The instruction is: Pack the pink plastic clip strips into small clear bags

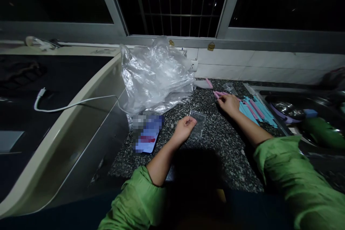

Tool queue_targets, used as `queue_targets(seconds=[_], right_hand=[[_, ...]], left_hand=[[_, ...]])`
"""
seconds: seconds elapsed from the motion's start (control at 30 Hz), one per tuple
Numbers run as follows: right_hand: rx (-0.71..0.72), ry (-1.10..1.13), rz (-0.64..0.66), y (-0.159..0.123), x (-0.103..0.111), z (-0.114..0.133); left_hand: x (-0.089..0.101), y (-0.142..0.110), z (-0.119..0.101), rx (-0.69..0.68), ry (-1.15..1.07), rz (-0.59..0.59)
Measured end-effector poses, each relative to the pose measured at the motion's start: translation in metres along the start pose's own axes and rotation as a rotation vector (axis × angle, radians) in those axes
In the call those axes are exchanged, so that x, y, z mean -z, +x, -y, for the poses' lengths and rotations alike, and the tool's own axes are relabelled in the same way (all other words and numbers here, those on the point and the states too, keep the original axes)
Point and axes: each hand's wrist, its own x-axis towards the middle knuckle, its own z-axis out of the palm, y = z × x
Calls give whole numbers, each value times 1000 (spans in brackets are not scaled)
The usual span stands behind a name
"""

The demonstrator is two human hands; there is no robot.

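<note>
left hand pinches a clear bag mid-counter. right hand touches pink strips, but i cannot tell if it grips one. the strips lie right of the bag, nearer the back edge, long way mostly side to side. right hand is nearer to them.

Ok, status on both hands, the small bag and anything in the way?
Left hand closed on edge of small clear bag. Right hand at pink strips, grip unclear. Phone left of bag, crumpled plastic beyond; neither between the hands.
</note>
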Motion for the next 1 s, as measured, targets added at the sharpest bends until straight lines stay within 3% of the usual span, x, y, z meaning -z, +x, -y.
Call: queue_targets(seconds=[0.13,0.33,0.47,0.63,0.87,1.0], right_hand=[[-2,-191,43,14,-9,-15],[78,-239,17,12,-20,-17],[131,-251,-22,10,-21,-13],[163,-208,-21,-4,-10,5],[259,-23,-11,-48,16,37],[301,43,-33,-69,31,47]], left_hand=[[4,0,-1,2,86,-14],[35,-6,-10,-27,737,-327],[40,-8,-10,-13,844,-354],[29,-4,-5,-259,608,-224],[18,2,-3,-22,10,-33],[13,1,-3,129,-190,4]])
